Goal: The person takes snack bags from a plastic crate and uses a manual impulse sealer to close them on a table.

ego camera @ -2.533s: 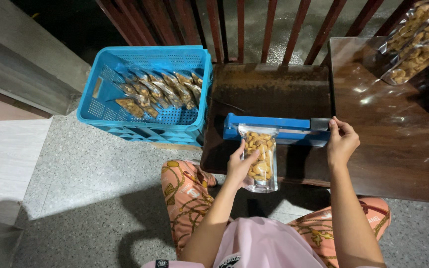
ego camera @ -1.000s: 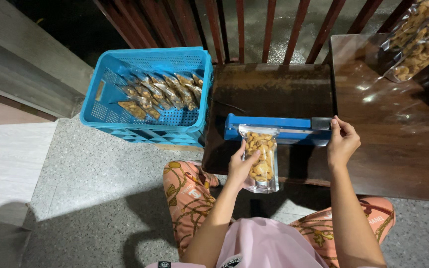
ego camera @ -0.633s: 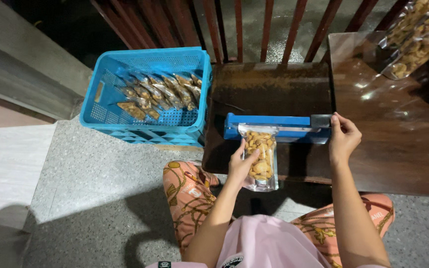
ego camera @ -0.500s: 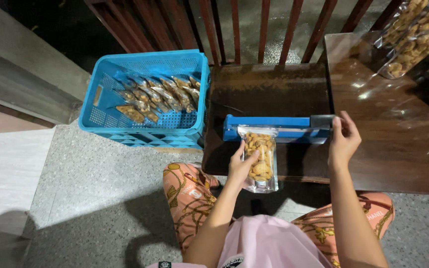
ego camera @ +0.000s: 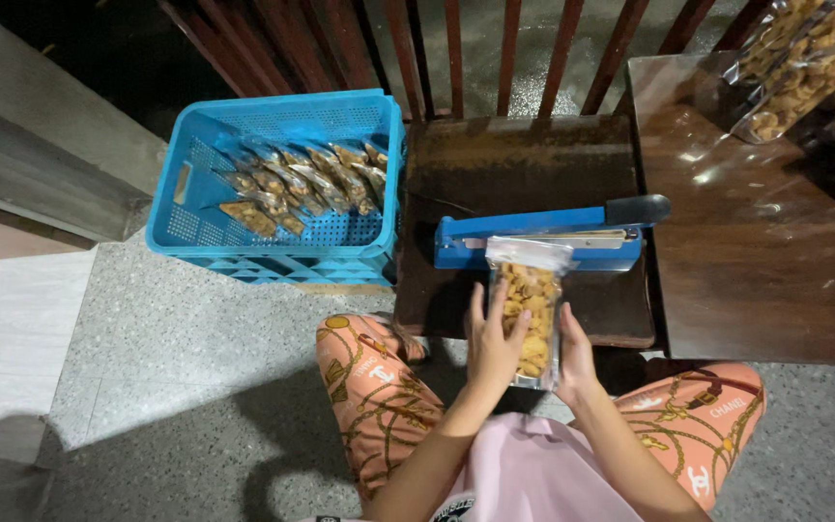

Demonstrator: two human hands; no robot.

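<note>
Clear snack pouch (ego camera: 528, 309) held by both hands (ego camera: 533, 348) below blue sealer (ego camera: 533, 242), beside blue crate (ego camera: 186, 232)

The sealer (ego camera: 543, 237) sat on the low table (ego camera: 524, 164), with the crate (ego camera: 277, 184) of filled packets (ego camera: 302, 179) to its left on the floor (ego camera: 176, 358). A larger table (ego camera: 756, 251) stood to the right, bulk bags (ego camera: 804, 58) at its far corner, railing (ego camera: 456, 48) behind.

Both hands hold a clear snack bag (ego camera: 528, 309) upright, left hand (ego camera: 493, 340) and right hand (ego camera: 574, 360) at its sides, its top at the blue sealer (ego camera: 543, 238) on the dark bench (ego camera: 524, 164). A blue crate (ego camera: 277, 253) of filled bags stands left
</note>
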